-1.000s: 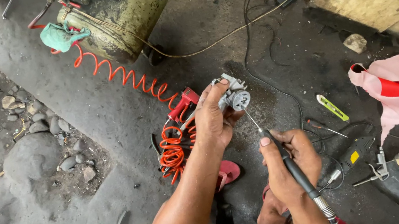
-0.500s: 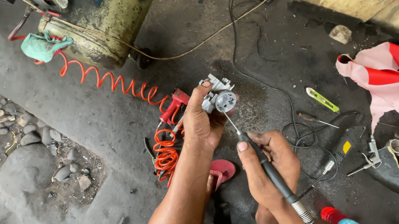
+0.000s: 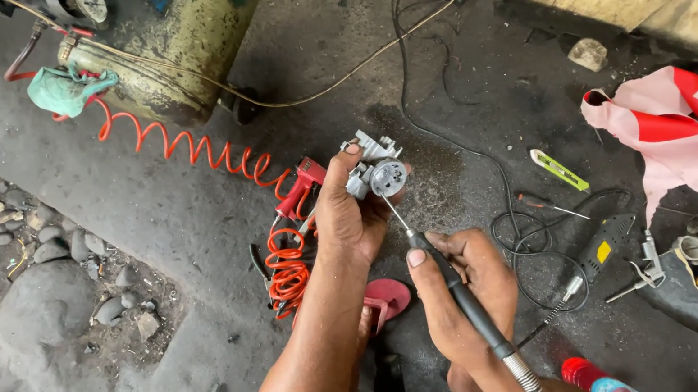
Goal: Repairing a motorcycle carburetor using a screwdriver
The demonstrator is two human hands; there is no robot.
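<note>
Carburetor [image 3: 378,174] gripped in left hand [image 3: 352,218], above right hand [image 3: 462,285].

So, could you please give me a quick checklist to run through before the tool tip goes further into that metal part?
1. Left hand grips the small metal part firmly: ok.
2. Right hand holds the pen-style rotary tool like a pencil: ok.
3. Tool tip seated in the part's round opening: cannot tell.
4. Flexible shaft free of kinks: cannot tell, it leaves view.
5. Orange coiled hose clear of the tool: ok.
6. Hands gloved: not ok, bare.
</note>
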